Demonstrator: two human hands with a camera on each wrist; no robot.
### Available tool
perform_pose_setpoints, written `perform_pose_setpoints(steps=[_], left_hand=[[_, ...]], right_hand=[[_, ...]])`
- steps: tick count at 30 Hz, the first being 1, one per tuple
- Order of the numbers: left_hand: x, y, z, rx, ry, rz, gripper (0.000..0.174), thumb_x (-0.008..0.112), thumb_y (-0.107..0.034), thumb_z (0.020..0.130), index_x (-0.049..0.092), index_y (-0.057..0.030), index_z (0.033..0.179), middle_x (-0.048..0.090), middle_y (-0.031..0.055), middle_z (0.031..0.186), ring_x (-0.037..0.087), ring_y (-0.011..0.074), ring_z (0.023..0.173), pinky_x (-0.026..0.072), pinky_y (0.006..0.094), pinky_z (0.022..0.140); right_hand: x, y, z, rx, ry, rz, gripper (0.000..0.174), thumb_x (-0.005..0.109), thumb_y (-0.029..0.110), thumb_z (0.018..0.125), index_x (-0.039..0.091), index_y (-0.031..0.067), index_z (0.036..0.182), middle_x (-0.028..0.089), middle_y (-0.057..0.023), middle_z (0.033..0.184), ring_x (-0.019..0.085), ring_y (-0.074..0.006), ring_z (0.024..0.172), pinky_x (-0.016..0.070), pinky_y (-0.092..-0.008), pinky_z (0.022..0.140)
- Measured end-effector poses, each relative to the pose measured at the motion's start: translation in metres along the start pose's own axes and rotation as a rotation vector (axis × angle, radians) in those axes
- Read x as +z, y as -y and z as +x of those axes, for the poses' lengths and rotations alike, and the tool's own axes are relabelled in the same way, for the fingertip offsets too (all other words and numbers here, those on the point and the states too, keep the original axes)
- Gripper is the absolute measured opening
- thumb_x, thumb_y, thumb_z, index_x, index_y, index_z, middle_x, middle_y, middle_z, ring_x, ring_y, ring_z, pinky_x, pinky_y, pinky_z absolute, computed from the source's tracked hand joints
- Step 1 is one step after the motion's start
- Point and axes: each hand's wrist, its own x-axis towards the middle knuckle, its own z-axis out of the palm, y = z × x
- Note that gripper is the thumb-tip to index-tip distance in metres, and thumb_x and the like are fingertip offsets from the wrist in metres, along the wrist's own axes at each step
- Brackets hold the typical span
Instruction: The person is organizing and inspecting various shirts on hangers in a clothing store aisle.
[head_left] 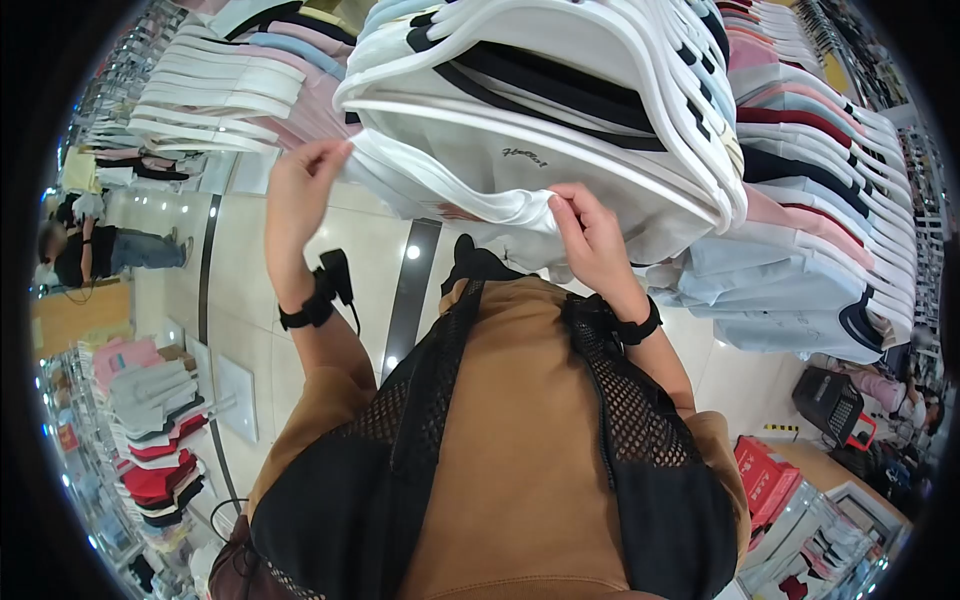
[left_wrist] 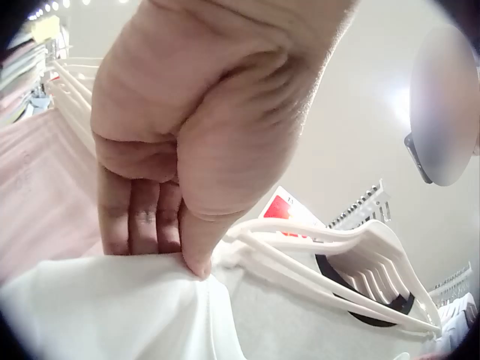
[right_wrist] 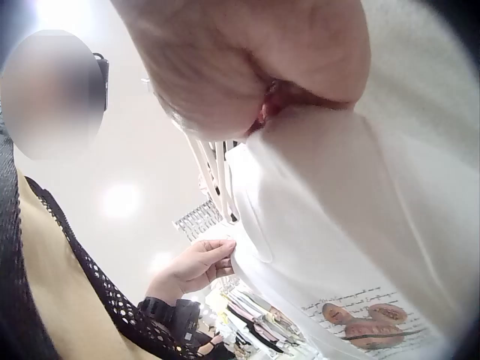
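Observation:
A white T-shirt point(head_left: 430, 180) is stretched between my two hands, in front of the hanging rack. My left hand point(head_left: 303, 190) pinches its shoulder between thumb and fingers, as the left wrist view shows close up. At the other shoulder my right hand point(head_left: 592, 238) grips the cloth. A brownish mouse-ear print with fine lettering point(right_wrist: 367, 330) shows on the shirt's front in the right wrist view. Right behind it hangs a pale grey shirt with small dark script point(head_left: 525, 157), on a white hanger point(head_left: 560, 145).
More shirts on white hangers crowd the rack, with light blue ones point(head_left: 780, 290) at right and pink ones point(head_left: 315, 100) at left. A person point(head_left: 90, 245) stands far left. A black basket point(head_left: 828, 400) and a red box point(head_left: 765, 485) are at lower right.

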Motion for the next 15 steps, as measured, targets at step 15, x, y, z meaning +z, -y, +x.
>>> perform_pose_setpoints(steps=[15], left_hand=[[0.086,-0.102,-0.067,-0.071,0.486,-0.574,0.015,0.067,-0.007,0.088,0.067,0.0052,0.096,0.068,0.0077,0.079,0.063,0.0092,0.069,0.0544,0.0238,0.060]], right_hand=[[0.014,0.033,-0.015,0.233,0.229,0.636,0.023,0.056,0.015,0.095,0.056,0.0044,0.116,0.066,-0.0052,0.094,0.059,-0.0092,0.083,0.0474,-0.0242,0.074]])
